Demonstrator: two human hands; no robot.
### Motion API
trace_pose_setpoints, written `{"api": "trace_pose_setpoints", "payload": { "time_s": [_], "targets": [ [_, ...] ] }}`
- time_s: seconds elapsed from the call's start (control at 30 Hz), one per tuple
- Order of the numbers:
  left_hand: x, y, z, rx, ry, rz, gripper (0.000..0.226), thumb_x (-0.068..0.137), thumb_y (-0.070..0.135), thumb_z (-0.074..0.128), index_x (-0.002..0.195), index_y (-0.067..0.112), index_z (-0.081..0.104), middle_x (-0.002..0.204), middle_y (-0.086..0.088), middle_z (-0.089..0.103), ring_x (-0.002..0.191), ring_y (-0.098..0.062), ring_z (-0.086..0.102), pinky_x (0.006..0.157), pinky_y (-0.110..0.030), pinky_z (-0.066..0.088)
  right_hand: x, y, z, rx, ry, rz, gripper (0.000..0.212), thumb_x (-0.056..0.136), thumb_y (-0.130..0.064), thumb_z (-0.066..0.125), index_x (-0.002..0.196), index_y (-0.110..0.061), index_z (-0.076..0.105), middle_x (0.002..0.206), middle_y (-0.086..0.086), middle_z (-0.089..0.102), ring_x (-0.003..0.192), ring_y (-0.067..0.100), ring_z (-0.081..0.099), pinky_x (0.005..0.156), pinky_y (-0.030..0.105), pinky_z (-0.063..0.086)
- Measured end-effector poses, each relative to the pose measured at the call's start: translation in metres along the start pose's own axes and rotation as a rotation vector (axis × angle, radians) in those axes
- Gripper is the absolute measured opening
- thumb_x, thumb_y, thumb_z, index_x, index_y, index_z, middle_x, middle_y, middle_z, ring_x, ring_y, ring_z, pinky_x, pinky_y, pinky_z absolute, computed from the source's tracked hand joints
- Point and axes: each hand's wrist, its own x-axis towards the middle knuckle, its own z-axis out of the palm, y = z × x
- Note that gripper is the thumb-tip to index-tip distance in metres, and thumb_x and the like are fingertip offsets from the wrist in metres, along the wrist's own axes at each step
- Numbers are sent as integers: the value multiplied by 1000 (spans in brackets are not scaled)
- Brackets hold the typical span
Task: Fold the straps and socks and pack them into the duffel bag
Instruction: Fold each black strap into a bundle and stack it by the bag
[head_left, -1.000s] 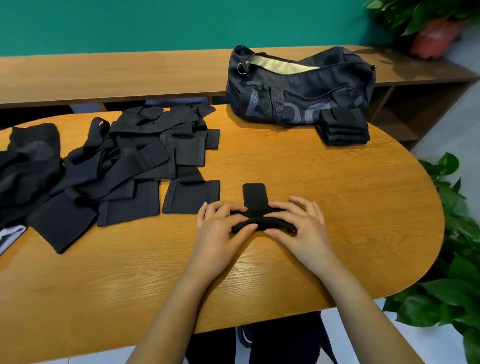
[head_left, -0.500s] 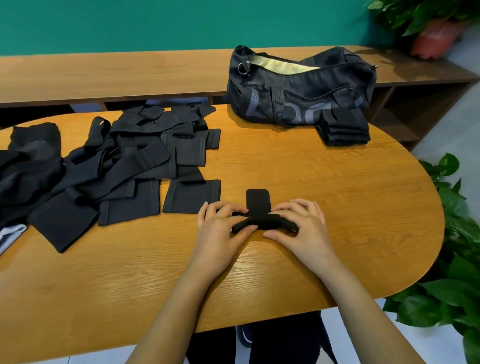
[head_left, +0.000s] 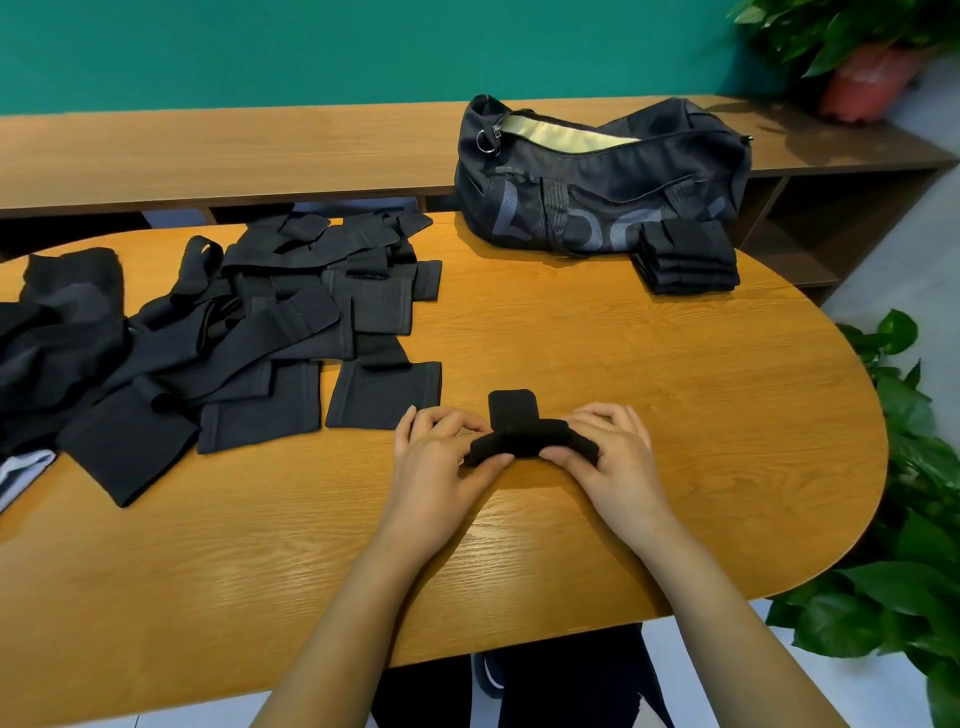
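Both hands pinch one black strap (head_left: 524, 436) at the near middle of the desk (head_left: 727, 415): the left hand (head_left: 441, 467) grips its left end, the right hand (head_left: 613, 457) its right end. The strap's folded body runs left to right, with a short tab pointing far. The duffel bag (head_left: 597, 192) at far right carries large grey letters, partly covered and unreadable. A folded stack (head_left: 685, 260) touches its front. Unfolded straps and socks (head_left: 234, 338) crowd the left, and bare wood reaches the rounded right edge.
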Motion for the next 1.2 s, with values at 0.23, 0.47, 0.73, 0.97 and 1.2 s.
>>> {"api": "trace_pose_setpoints", "payload": {
  "time_s": [0.23, 0.47, 0.73, 0.97, 1.2],
  "targets": [
    [-1, -1, -1, 25, 1, -68, 25, 92, 39, 57, 103, 20, 67, 94, 16, 59, 102, 0, 41, 117, -40, 15, -2, -4, -2, 67, 38, 92, 44, 85, -55, 57, 122, -32, 52, 103, -9, 53, 102, -7, 33, 109, 53, 31],
    [1, 3, -2, -9, 15, -157, 74, 91, 38, 62, 151, 28, 20, 104, 21, 47, 104, 7, 30, 111, -26, 12, 0, -5, -2, 50, 37, 177, 71, 86, -42, 66, 147, -28, 32, 100, -19, 47, 113, 12, 44, 103, 43, 40],
    [-1, 5, -4, 71, 1, -71, 43, 93, 56, 35, 118, 34, 62, 125, 19, 52, 129, -7, 35, 120, -47, 1, -3, -4, -1, -45, 76, 102, 53, 94, -50, 49, 140, -23, 45, 137, -4, 47, 128, 10, 30, 105, 34, 33],
    [3, 11, -2, 361, -216, -24, 75, 88, 68, -5, 145, 42, 35, 152, 21, 30, 148, -13, 5, 109, -60, -23, -9, -16, -2, -432, -166, -192, 55, 100, -58, 16, 133, -36, 55, 135, -13, 53, 126, 8, 43, 106, 35, 27],
    [27, -6, -17, 439, -136, -55, 83, 85, 71, -12, 151, 39, 25, 157, 12, 27, 148, -19, 6, 108, -55, -28, 46, -1, -11, -561, -255, -36, 71, 92, -66, 5, 148, -35, 35, 151, -11, 35, 141, 9, 27, 119, 42, 11]
  ]
}}
